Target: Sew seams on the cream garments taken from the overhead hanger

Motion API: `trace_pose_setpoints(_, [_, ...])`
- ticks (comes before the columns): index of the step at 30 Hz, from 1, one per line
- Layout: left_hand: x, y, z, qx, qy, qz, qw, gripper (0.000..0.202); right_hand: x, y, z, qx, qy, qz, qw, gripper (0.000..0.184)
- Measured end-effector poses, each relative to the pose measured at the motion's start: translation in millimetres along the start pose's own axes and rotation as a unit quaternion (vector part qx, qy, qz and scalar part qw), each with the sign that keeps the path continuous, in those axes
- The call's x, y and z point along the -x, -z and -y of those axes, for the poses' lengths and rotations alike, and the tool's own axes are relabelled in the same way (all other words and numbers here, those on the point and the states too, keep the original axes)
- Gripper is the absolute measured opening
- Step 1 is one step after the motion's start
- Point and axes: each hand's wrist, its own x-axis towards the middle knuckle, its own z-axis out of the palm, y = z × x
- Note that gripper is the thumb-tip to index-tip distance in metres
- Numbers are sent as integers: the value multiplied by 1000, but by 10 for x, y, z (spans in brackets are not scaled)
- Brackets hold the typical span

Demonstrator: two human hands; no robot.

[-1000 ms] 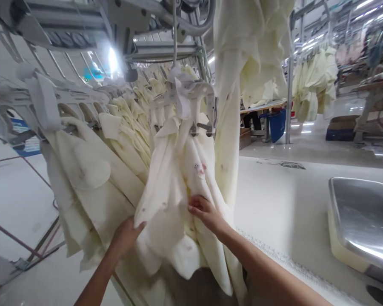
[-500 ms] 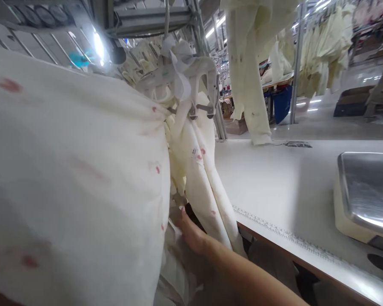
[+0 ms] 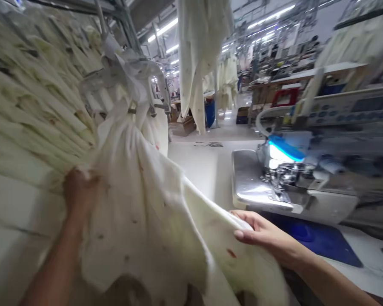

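Observation:
A cream garment (image 3: 124, 204) with small reddish prints hangs from a clear plastic clip hanger (image 3: 121, 85) and spreads out before me. My right hand (image 3: 255, 229) is closed on its right edge, thumb on top, pulling the cloth out sideways. At the garment's left side, my left hand (image 3: 81, 187) is blurred, with its fingers bent round the cloth. The lower hem hangs loose in waves between my arms.
Many cream pieces (image 3: 35, 97) hang in a dense row at the left. A sewing machine (image 3: 284, 178) with a lit lamp stands right on the white table (image 3: 198, 165). Another cream garment (image 3: 198, 59) hangs over the table's far side.
My view has swung right, bringing the sewing machine in. The large cloth at left is gone from the front; both hands now hold the hanging garment, its right edge drawn outward.

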Motion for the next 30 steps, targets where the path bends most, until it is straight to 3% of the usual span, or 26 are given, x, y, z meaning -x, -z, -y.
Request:
trace_pose_setpoints(1, [186, -280, -209, -11, -72, -46, 996, 49, 13, 66, 34, 14, 23, -43, 999, 40])
trace_pose_setpoints(2, [396, -529, -429, 2, -179, -48, 983, 53, 19, 117, 51, 33, 47, -83, 995, 40])
trace_pose_setpoints(4, [802, -910, -822, 34, -402, 68, 913, 44, 31, 185, 49, 104, 93, -152, 978, 37])
trace_pose_setpoints(6, [1074, -1134, -1069, 31, -521, 152, 839, 27, 66, 218, 24, 191, 135, -220, 947, 33])
trace_pose_setpoints(9, [1186, -1229, -1258, 31, -588, 182, 788, 11, 163, 221, -7, 261, 183, -308, 896, 31])
trace_pose_setpoints(11, [1173, -1188, -1447, 74, -599, 182, 776, 13, 231, 230, -14, 292, 200, -364, 862, 27])
trace_pose_setpoints(14, [1203, -1108, -1948, 179, -600, 169, 762, 14, 296, 332, -5, 350, 198, -474, 783, 21])
trace_pose_setpoints(16, [1255, -1138, -2305, 217, -563, 159, 782, 15, 307, 461, 18, 371, 188, -545, 728, 20])
trace_pose_setpoints(18, [1286, -1265, -2555, 218, -508, 177, 814, 21, 301, 599, 58, 391, 165, -583, 693, 22])
trace_pose_setpoints(21, [1249, -1523, -2664, 203, -441, 216, 847, 28, 301, 718, 109, 434, 119, -601, 660, 18])
trace_pose_setpoints(22, [1220, -1588, -2656, 196, -425, 225, 855, 28, 311, 717, 101, 445, 132, -605, 647, 15])
trace_pose_setpoints(24, [1158, -1654, -2632, 178, -393, 247, 868, 27, 345, 652, 13, 475, 220, -588, 616, 14])
trace_pose_setpoints(27, [1088, -1602, -2654, 174, -355, 275, 876, 24, 373, 466, -276, 556, 375, -483, 563, 35])
trace_pose_setpoints(29, [1059, -1496, -2694, 177, -344, 290, 876, 22, 354, 359, -463, 589, 392, -463, 534, 41])
trace_pose_setpoints(30, [1045, -1430, -2709, 179, -343, 296, 873, 22, 340, 323, -518, 582, 388, -475, 534, 36])
